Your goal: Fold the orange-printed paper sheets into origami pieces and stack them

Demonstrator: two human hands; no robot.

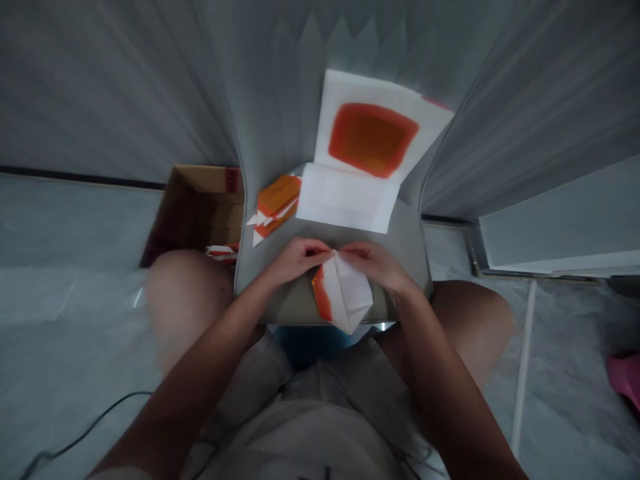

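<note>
Over the front of a grey chair seat, both hands pinch a folded sheet of paper (pixel 353 293) at its top point. The paper is white with an orange-red patch on its left side and comes to a point at the bottom. My left hand (pixel 304 259) closes on it from the left. From the right, my right hand (pixel 371 262) grips the same tip, fingertips nearly touching the other hand's. Behind them lies an opened sheet (pixel 345 197) with an orange-red printed square, its upper half leaning on the backrest. Folded orange and white paper pieces (pixel 275 203) rest left of it.
The grey chair (pixel 270 133) stands against a grey curtain. An open cardboard box (pixel 193 207) sits on the floor at left, with folded paper (pixel 223 251) inside. A black cable (pixel 95 427) runs across the tiles at lower left. Something pink (pixel 625 375) is at the right edge.
</note>
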